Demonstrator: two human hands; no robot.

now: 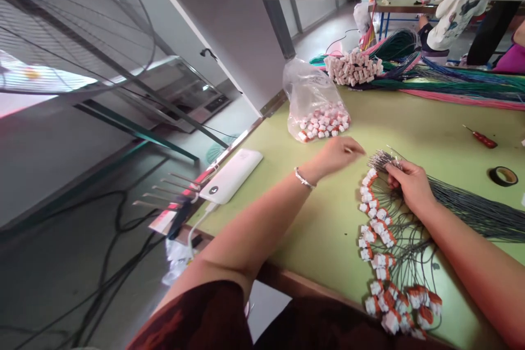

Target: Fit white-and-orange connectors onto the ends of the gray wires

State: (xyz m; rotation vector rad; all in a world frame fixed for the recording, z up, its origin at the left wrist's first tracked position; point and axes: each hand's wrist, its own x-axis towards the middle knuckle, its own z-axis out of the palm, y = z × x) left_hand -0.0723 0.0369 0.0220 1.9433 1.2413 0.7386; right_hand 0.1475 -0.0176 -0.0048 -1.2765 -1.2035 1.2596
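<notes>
My right hand (410, 181) is closed around a bundle of thin dark wires (471, 202), near their ends. Bare metal tips (381, 158) fan out beyond its thumb and fingers. A little to the left, above the table, is my left hand (338, 154), slightly blurred, with fingers curled together; whatever they may hold is hidden. White-and-orange connectors (381, 224) on dark wires lie in a curved row below the right hand, down to the table's near edge. Just beyond the left hand, a clear plastic bag (309, 87) contains more loose connectors (326, 121).
A white power bank (232, 176) with a cable lies by the left edge. On the right are a red-handled pick tool (482, 138) and a tape roll (503, 176). Coloured wire bundles (451, 79) cross the back. A fan (77, 27) stands left; people sit beyond.
</notes>
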